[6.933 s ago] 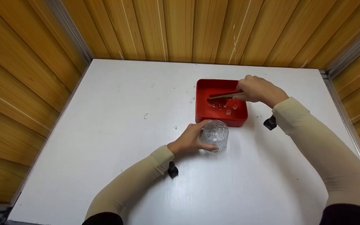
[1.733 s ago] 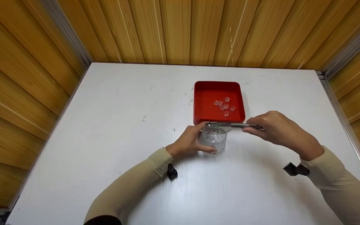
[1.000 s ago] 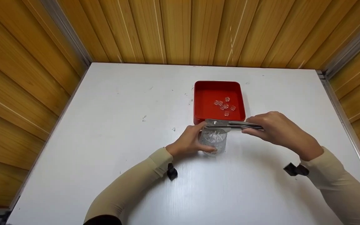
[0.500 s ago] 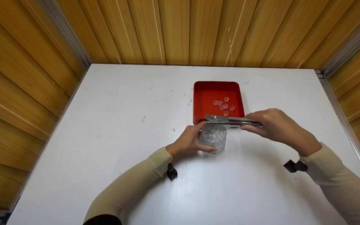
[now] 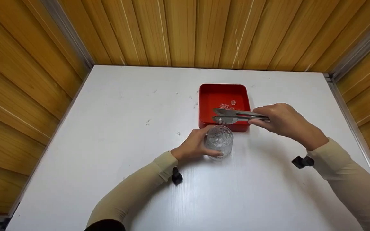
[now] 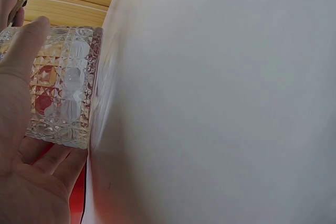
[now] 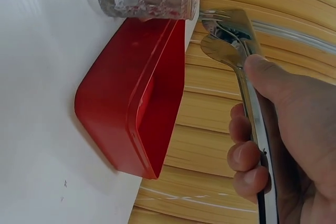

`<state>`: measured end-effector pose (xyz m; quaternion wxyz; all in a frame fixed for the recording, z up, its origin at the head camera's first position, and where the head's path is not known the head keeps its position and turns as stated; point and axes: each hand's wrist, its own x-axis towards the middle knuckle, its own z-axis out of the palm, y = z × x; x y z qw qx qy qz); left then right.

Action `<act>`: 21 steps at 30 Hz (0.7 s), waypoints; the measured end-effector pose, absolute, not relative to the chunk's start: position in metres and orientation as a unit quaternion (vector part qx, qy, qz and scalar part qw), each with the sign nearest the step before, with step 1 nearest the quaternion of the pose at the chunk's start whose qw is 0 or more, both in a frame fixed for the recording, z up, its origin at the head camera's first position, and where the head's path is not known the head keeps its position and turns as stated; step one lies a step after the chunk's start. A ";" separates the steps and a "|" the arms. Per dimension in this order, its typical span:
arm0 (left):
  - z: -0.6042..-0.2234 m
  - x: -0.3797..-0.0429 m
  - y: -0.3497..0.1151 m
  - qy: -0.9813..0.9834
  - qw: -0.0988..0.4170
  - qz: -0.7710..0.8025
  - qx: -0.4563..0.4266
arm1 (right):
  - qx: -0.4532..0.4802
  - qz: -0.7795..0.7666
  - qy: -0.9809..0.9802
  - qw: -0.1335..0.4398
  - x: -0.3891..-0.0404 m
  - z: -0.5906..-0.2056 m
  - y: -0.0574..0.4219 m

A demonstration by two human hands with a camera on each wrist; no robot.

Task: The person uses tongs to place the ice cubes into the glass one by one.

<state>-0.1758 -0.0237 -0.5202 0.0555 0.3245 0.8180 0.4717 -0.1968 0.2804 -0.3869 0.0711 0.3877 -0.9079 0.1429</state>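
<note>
A clear cut-glass tumbler stands on the white table, and my left hand holds it with the thumb on the near side and fingers round the far side. Its textured wall fills the left part of the left wrist view; what lies inside is hard to tell. My right hand grips metal tongs by the handles. Their two heads are parted and hover above the red tray's near edge, just beyond the tumbler. In the right wrist view the tongs have nothing visible between their tips.
Right behind the tumbler sits a square red tray with several small clear cubes in it, partly hidden by the tongs. Wooden panel walls rise behind and beside the white table.
The tongs went from inside the tray to over the tumbler, and have since lifted away toward the tray, their heads parting. My left hand keeps its hold on the tumbler.
</note>
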 end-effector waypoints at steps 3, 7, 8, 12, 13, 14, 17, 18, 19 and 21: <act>-0.520 -0.176 -0.023 0.817 0.058 0.473 0.325 | 0.382 0.140 -0.911 0.068 -0.203 -0.387 0.282; -0.519 -0.177 -0.024 0.819 0.050 0.467 0.330 | 0.388 0.136 -0.908 0.079 -0.212 -0.388 0.284; -0.519 -0.177 -0.024 0.819 0.047 0.466 0.332 | 0.388 0.133 -0.909 0.080 -0.215 -0.388 0.285; -0.519 -0.177 -0.024 0.819 0.044 0.464 0.334 | 0.374 0.123 -0.917 0.067 -0.222 -0.389 0.286; -0.519 -0.177 -0.024 0.818 0.046 0.466 0.333 | 0.368 0.119 -0.920 0.060 -0.223 -0.388 0.286; -0.519 -0.177 -0.024 0.818 0.047 0.466 0.334 | 0.362 0.115 -0.923 0.053 -0.224 -0.388 0.287; -0.519 -0.177 -0.024 0.818 0.049 0.466 0.333 | 0.351 0.105 -0.930 0.035 -0.227 -0.386 0.286; -0.519 -0.177 -0.024 0.818 0.050 0.466 0.333 | 0.349 0.102 -0.931 0.028 -0.228 -0.385 0.286; -0.519 -0.177 -0.024 0.819 0.049 0.465 0.333 | 0.346 0.098 -0.933 0.023 -0.229 -0.385 0.286; -0.519 -0.177 -0.024 0.818 0.050 0.466 0.334 | 0.342 0.090 -0.935 0.014 -0.232 -0.383 0.285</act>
